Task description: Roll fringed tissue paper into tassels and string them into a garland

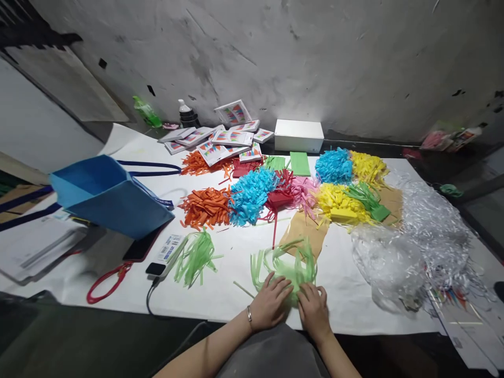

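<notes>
Light green fringed tissue paper [293, 265] lies at the table's near edge, its strips looping away from me. On its near left part, my left hand [270, 304] has fingers bent over the paper, with the thumb hidden. At its right side, my right hand [314, 311] has curled fingers closed on the near edge, close to the left hand. A loose green strip [244, 289] lies left of my left hand. Further left rests a bunch of green tissue fringe [197, 257]. Tan paper [305, 231] lies just beyond the fringe.
Orange [207, 207], blue [254, 194] and yellow tassels [342, 205] are heaped across the middle. Picture-fronted packets [232, 137] and a white box [299, 135] stand behind. A blue bag [114, 194], phone [145, 244] and white device [167, 254] sit left; clear plastic [388, 262] is right.
</notes>
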Available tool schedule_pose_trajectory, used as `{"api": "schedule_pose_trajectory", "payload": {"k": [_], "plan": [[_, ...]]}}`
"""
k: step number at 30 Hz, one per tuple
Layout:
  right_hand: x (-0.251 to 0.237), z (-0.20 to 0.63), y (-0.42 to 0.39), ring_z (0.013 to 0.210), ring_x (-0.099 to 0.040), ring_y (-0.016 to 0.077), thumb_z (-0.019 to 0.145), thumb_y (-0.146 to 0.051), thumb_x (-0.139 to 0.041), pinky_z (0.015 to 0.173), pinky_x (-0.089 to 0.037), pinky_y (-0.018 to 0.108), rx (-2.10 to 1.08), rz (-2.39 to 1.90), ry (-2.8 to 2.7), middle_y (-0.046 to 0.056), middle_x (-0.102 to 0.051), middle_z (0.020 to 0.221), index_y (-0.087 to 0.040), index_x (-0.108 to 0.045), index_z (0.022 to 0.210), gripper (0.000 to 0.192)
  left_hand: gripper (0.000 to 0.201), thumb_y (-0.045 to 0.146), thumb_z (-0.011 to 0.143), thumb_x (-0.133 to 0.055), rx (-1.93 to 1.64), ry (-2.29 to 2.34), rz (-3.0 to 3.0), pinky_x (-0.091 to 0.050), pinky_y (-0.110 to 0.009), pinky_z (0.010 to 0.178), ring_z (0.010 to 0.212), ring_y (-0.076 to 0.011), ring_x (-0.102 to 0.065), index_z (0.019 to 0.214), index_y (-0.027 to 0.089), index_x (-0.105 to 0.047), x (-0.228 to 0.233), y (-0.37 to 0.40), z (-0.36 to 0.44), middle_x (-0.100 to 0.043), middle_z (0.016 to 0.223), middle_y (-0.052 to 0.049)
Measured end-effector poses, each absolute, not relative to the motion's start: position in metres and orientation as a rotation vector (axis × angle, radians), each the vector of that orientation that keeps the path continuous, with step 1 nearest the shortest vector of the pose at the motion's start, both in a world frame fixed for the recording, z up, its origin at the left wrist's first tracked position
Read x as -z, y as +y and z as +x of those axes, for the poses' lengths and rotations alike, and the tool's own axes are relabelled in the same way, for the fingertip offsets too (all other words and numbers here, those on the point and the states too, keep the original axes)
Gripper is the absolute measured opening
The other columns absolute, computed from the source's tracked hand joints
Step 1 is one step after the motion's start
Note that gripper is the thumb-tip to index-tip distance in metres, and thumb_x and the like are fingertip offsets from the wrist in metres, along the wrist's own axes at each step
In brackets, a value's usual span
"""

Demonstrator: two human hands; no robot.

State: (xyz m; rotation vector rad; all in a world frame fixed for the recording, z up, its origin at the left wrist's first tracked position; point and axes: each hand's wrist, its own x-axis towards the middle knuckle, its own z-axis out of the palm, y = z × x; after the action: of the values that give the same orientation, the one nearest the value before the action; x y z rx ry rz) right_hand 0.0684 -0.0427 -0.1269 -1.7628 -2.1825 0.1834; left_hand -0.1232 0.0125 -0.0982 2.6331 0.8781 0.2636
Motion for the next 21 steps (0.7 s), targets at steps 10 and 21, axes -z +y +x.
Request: {"api": "schedule_pose_trajectory", "payload": {"k": [10,21], "plan": [[0.134,0.093,-0.052,0.122,-0.043,0.0346,0.089,-0.056,-0.042,0.095,-0.029,0.053,-0.075,-2.140,-1.860,0.020,-0.046,0.136,-0.016,-0.047,0.132,0.059,0.023,0.021,0.092,-0.048,-0.317,0.985,2.634,-0.027,-0.042,0.099,0.109,-0.0209,-0.049,0.113,0.021,-0.056,0.125,0.012,-0.122,-0.061,0.116,-0.006],[0.116,0.072,-0.042,0.124,-0.045,0.0227,0.083,-0.009,-0.046,0.108,-0.026,0.045,-0.166,-1.404,-2.295,0.010,-0.057,0.127,-0.019,-0.052,0.125,0.045,0.016,0.020,0.089,-0.052,-0.348,0.993,2.670,-0.026,-0.042,0.099,0.107,-0.0202,-0.050,0.103,0.022,-0.059,0.128,0.012,-0.118,-0.062,0.112,-0.004]]}}
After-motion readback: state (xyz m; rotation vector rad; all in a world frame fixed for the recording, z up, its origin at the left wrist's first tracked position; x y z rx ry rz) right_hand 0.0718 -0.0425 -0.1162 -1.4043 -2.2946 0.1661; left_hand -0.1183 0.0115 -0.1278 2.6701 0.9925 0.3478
